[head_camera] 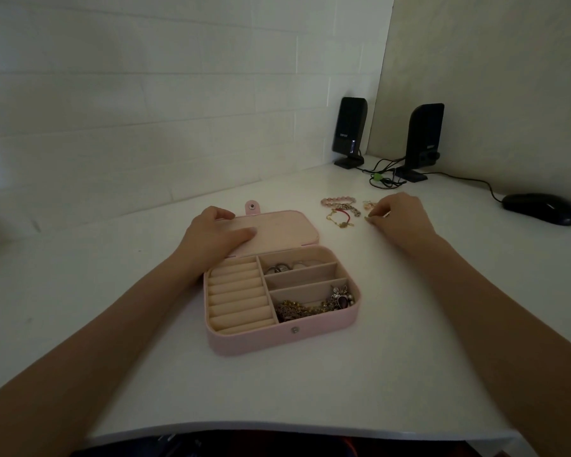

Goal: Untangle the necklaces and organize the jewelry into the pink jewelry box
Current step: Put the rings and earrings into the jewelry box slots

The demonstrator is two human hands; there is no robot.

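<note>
1. A white counter (pixel 310 384) fills the lower part of the view, its front edge curving across the bottom.
2. Two black speakers stand upright on small feet in the far right corner: the left speaker (pixel 349 130) beside the white wall, the right speaker (pixel 424 140) near it, against the beige wall.
3. Black cables (pixel 384 174) lie tangled on the counter between and in front of the speakers, with a small green piece (pixel 378 177) among them.
4. A black computer mouse (pixel 540 208) rests at the far right, its cord (pixel 468 181) running back toward the speakers.
5. A white brick-patterned wall (pixel 145 94) stands behind the counter and meets a plain beige wall (pixel 491 61) at the corner.
</note>
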